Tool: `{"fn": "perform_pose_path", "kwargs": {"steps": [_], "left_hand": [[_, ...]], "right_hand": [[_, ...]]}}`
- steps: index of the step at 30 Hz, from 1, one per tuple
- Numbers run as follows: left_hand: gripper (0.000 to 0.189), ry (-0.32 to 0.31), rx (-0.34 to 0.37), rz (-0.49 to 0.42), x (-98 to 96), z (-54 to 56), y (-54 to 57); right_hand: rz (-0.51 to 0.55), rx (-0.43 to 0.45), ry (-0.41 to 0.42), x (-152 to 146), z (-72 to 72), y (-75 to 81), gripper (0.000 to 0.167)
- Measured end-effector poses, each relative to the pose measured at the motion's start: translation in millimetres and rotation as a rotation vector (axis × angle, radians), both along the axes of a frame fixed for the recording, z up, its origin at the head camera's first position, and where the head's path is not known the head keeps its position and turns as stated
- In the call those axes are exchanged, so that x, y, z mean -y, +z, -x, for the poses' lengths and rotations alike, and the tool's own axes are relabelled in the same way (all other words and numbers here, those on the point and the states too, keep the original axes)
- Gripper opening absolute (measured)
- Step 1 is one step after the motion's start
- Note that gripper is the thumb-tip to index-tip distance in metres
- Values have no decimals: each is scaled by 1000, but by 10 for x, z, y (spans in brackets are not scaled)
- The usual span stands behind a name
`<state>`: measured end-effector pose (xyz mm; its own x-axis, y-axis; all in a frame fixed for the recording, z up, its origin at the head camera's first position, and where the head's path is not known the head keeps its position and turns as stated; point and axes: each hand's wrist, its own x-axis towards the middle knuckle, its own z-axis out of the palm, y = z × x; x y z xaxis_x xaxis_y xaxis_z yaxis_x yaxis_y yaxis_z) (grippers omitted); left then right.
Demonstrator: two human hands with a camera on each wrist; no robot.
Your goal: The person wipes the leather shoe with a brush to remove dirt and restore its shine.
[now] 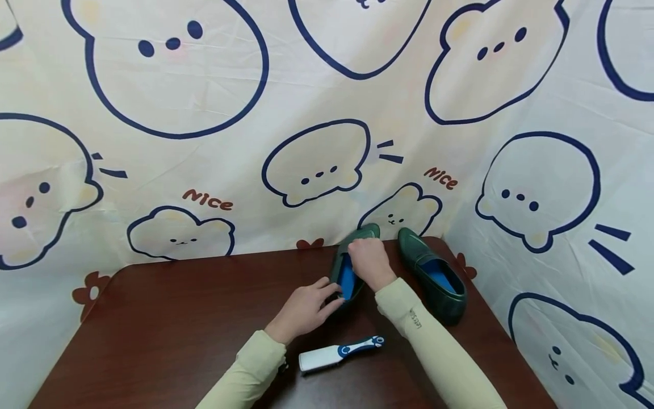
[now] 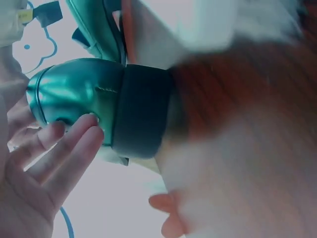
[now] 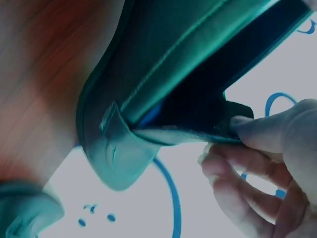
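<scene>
A dark green loafer with a blue insole stands at the back of the table, toe toward the wall. My right hand is over its front; in the right wrist view, thumb and fingers pinch the loafer's tongue and hold it up from the opening. At the heel end is my left hand. Its fingers are extended, with the tips right at the heel's upper side in the left wrist view. The matching loafer stands to the right, untouched.
A brush-like tool with a flat white head and a blue-and-white handle lies in front of the loafers. The brown table meets a cartoon-printed cloth behind and at the right.
</scene>
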<state>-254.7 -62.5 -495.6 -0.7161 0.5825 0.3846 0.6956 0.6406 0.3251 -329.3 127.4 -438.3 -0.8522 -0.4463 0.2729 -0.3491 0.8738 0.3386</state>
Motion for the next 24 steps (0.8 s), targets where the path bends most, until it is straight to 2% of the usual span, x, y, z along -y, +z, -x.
{"fn": "perform_pose_path", "kwargs": {"steps": [3, 7, 12, 18, 24], "left_hand": [[37, -54, 49, 26, -80, -14, 6], [42, -115, 91, 59, -226, -19, 31], [44, -186, 85, 109, -442, -4, 58], [47, -213, 103, 154, -679, 5, 107], [51, -235, 145, 215, -912, 4, 139]], "right_hand": [[-19, 19, 2, -132, 33, 33, 24], [-34, 23, 52, -316, 81, 64, 27], [-30, 17, 116, -544, 132, 64, 32], [8, 45, 170, -746, 140, 96, 28], [8, 94, 176, -886, 129, 151, 25]]}}
